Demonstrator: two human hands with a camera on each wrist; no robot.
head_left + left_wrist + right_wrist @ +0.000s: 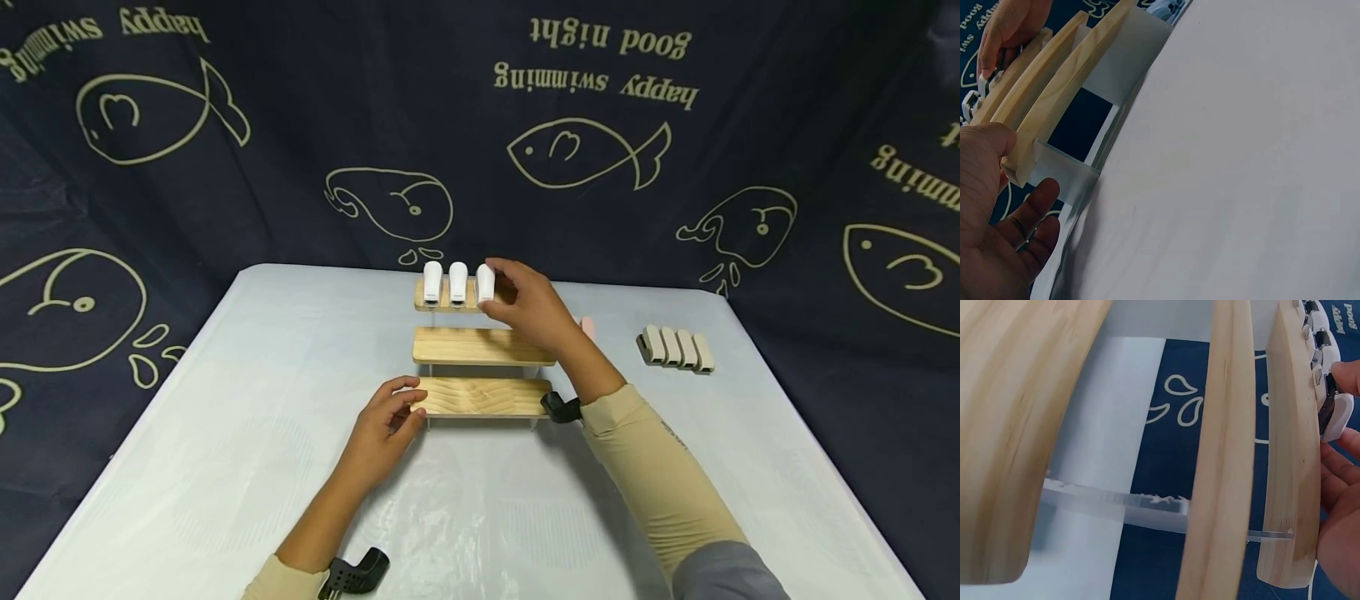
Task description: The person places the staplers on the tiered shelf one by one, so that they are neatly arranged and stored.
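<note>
My right hand (pixel 534 304) pinches a white mini stapler (pixel 485 284) between thumb and fingertips, at the top board (pixel 422 297) of a three-tier wooden rack. To its left, two more white mini staplers (pixel 457 284) stand side by side on that board. In the right wrist view, the held stapler (pixel 1337 417) shows its dark underside right at the board's edge. My left hand (pixel 382 433) grips the left end of the bottom board (pixel 483 397), thumb on one side and a finger on the other; its remaining fingers hang loosely curved in the left wrist view.
The middle board (pixel 480 345) holds nothing visible; clear side panels (pixel 1063 172) support the tiers. Several beige mini staplers (pixel 678 348) lie in a row on the white table (pixel 225 467) at right. A pink item (pixel 587 327) is partly hidden behind my right forearm. A dark printed cloth (pixel 465 100) hangs behind.
</note>
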